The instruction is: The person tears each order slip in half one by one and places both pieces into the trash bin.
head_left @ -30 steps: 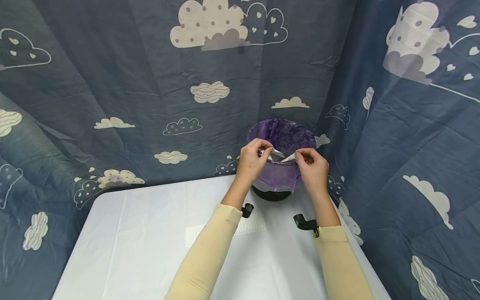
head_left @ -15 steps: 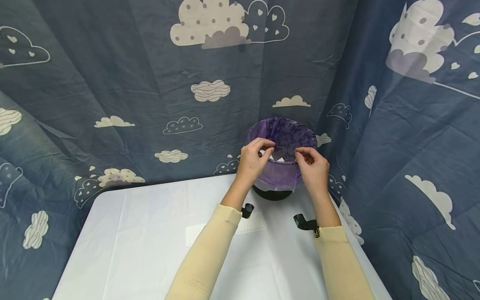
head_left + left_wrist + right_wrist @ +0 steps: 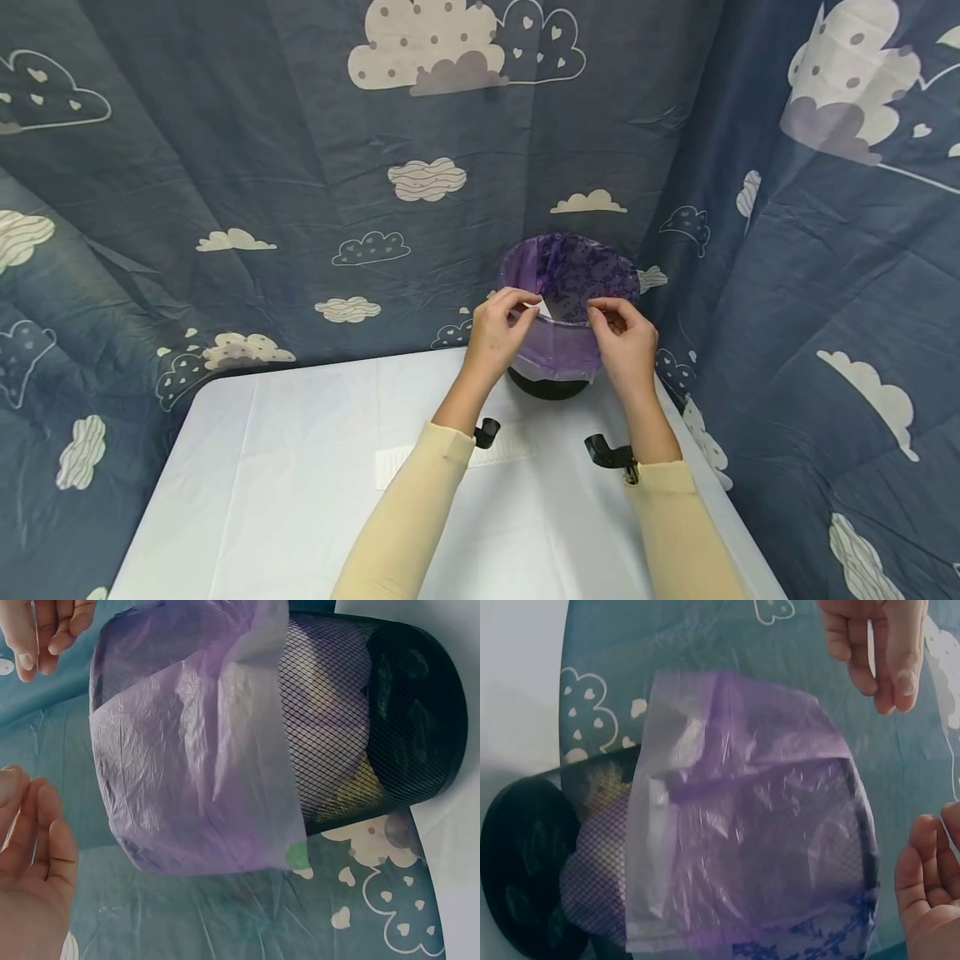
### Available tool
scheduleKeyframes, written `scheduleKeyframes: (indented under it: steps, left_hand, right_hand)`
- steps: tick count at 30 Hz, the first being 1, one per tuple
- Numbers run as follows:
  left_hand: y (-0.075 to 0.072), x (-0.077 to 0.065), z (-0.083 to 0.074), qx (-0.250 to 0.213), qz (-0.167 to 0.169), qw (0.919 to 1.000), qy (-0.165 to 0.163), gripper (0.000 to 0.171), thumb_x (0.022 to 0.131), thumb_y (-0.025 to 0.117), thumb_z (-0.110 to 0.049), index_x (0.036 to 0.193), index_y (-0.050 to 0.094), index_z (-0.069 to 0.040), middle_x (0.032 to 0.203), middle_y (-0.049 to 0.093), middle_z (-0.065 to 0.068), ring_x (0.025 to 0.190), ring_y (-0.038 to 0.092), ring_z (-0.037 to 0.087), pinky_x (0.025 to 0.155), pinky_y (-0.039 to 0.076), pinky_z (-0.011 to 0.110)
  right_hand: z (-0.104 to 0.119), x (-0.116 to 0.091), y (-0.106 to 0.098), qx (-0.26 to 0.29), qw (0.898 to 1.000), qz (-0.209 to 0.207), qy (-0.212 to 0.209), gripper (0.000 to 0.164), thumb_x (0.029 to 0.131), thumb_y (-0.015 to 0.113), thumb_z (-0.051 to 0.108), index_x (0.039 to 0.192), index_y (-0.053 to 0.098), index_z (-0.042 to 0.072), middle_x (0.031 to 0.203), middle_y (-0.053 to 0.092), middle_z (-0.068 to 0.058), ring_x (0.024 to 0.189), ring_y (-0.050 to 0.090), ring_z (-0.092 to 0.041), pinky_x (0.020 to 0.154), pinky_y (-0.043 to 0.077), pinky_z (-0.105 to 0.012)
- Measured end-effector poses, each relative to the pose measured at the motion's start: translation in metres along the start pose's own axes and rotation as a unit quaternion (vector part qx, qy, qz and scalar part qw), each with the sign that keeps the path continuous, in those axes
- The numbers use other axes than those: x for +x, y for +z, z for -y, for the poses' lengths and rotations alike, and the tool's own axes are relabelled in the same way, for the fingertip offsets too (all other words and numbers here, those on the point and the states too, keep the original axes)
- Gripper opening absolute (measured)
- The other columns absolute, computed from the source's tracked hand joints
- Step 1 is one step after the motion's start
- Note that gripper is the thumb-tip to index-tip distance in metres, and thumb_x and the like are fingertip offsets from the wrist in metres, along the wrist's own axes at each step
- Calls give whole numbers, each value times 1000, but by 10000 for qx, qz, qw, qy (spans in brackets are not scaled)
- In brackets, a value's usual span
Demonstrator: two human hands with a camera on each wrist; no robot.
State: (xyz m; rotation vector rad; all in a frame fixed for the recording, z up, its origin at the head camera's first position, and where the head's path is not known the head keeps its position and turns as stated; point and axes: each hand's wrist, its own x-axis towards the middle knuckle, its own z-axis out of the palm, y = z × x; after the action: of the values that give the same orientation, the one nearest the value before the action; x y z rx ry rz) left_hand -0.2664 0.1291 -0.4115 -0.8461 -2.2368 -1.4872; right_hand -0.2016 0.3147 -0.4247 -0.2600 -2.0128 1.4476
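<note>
Both hands hover over the near rim of a black mesh wastebasket lined with a purple plastic bag. The left hand has thumb and fingers loosely bent, with nothing between them in the left wrist view. To its right, the right hand is also loosely bent and holds nothing. A white paper scrap shows within the basket's mouth, beside the left fingertips. The bag's edge folds down over the outside of the basket, leaving the lower mesh bare.
The basket stands at the far right corner of a white-covered table. A pale strip with fine markings lies partly under the left forearm. Dark blue cloud-print curtains hang close behind and to the right.
White paper pieces pinched in both hands a second ago have been let go and dropped into the basket. The left hand has since shifted slightly left and down.
</note>
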Motion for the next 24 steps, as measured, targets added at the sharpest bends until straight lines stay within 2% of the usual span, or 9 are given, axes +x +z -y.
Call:
scheduleKeyframes:
  steps: [7, 12, 14, 19, 24]
  left_hand:
    - [-17, -28, 5, -125, -267, 9996, -22, 11, 98, 75, -6, 108, 78, -2, 108, 77, 7, 93, 72, 21, 80, 62, 40]
    - [-32, -45, 10, 16, -408, 9991, -131, 12, 98, 76, -8, 109, 78, -4, 108, 77, 5, 94, 73, 19, 81, 60, 33]
    - [-39, -51, 12, 90, -479, 9987, -158, 12, 98, 76, -9, 109, 78, -5, 108, 77, 4, 94, 72, 18, 81, 59, 31]
    - [-56, -65, 17, 280, -678, 9972, -137, 12, 97, 77, -8, 108, 78, -9, 106, 77, 4, 92, 72, 18, 77, 59, 36]
    - [-68, -82, 24, 497, -745, 9958, -192, 12, 97, 77, -8, 109, 78, -6, 106, 77, 5, 89, 73, 19, 75, 60, 37]
  right_hand:
    - [12, -18, 12, 349, 9991, 250, -51, 16, 102, 68, 5, 114, 75, -4, 101, 71, -5, 82, 65, 3, 77, 53, -6]
    - [33, -35, 18, 538, 9976, 408, -130, 15, 101, 67, -1, 111, 73, -10, 96, 69, -1, 80, 65, 3, 77, 52, -6]
    - [39, -40, 21, 605, 9970, 440, -220, 14, 100, 67, -3, 110, 73, -11, 96, 71, -8, 80, 65, 3, 78, 52, -6]
    - [39, -50, 29, 701, 9952, 605, -307, 13, 99, 67, -6, 108, 72, -13, 101, 71, -29, 80, 64, 2, 78, 52, -6]
    - [33, -60, 38, 788, 9943, 696, -176, 13, 99, 67, -7, 108, 72, -12, 102, 71, -31, 80, 63, 1, 77, 51, -6]
